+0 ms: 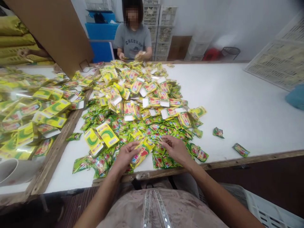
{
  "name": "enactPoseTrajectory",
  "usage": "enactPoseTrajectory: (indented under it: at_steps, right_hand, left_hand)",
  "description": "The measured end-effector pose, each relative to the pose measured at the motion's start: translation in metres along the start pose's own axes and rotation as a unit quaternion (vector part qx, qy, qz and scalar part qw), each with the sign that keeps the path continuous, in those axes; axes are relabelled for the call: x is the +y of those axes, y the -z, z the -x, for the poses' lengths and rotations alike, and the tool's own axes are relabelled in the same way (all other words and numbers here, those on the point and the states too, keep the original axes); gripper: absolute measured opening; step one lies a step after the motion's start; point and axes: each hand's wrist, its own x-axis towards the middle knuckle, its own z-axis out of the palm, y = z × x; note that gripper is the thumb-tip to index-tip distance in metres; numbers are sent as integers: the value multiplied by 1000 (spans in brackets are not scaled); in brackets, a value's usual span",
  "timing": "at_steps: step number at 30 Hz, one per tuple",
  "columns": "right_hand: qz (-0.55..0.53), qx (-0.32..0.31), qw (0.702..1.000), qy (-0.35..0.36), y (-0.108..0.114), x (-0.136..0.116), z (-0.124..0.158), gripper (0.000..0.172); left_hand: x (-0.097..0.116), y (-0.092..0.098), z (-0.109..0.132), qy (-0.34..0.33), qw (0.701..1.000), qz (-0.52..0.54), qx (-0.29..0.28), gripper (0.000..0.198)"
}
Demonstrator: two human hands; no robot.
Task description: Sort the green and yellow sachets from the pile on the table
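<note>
Low over the heap, my left hand (125,155) pinches a small yellow box (142,156) with a red and green print, held at a slant. Just right of the box's upper end is my right hand (176,150), thumb and fingertips pressed together; what they hold, if anything, is too small to make out. Small shiny green packets (166,160) lie under and around both hands. Two yellow boxes, one with a barcode (107,135), rest on the packets left of my hands. Farther back rises a pile of similar boxes (133,91), several with white end flaps raised.
Two loose green packets, one of them near the edge (241,149), lie on the white table (228,104) to the right. A wooden strip (64,139) divides off more boxes at left, beside a white cup (9,171). Across the table, a person (134,41) handles packs.
</note>
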Motion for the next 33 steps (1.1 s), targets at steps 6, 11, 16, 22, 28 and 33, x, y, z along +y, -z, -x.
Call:
enactPoseTrajectory:
  at_steps: [6, 11, 16, 22, 28, 33]
  right_hand:
    - [332, -34, 939, 80, -13, 4, 3, 22]
    - [204, -31, 974, 88, -9, 8, -11, 14]
    - [-170, 7, 985, -23, -5, -1, -23, 29]
    - [-238, -62, 969, -21, -17, -19, -29, 35]
    - [-231, -51, 972, -5, -26, -25, -24, 34]
    - [-165, -18, 986, 16, -26, -31, -18, 34]
  left_hand:
    - [0, 1, 0, -16, 999, -7, 35, 50]
    - [-1, 4, 1, -35, 998, -14, 56, 50]
    - [0, 4, 3, -37, 998, -27, 52, 48]
    - [4, 4, 7, -21, 1000, 23, 3, 48]
    - [4, 2, 3, -24, 999, 24, 1, 44]
    - [2, -3, 0, -34, 999, 28, 7, 44]
